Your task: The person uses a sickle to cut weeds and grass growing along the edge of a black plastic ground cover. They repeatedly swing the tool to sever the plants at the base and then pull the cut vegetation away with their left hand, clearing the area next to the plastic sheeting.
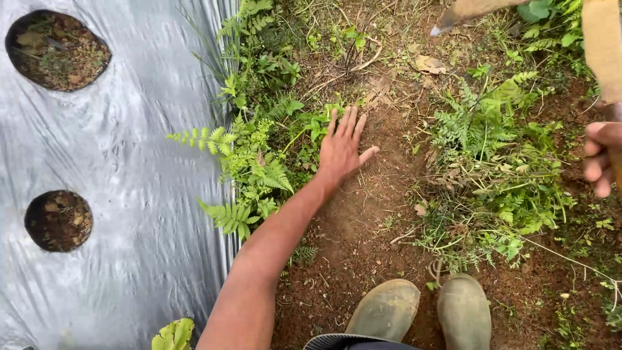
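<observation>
My left hand [341,150] reaches forward, palm down with fingers spread, resting on bare brown soil [369,214] at the edge of a clump of ferns [249,165]. It holds nothing. At the right edge my right hand [601,159] is curled around the wooden handle [602,45] of a tool. The handle rises blurred toward the top right corner. A tan piece with a pale metal tip [447,24] shows at the top edge; whether it belongs to that tool is unclear.
Silver plastic mulch sheet [149,149] covers the left side, with two round holes [57,48] [58,220] showing soil. A weed patch [492,162] grows right of the bare strip. My two olive rubber boots [385,310] [464,311] stand at the bottom.
</observation>
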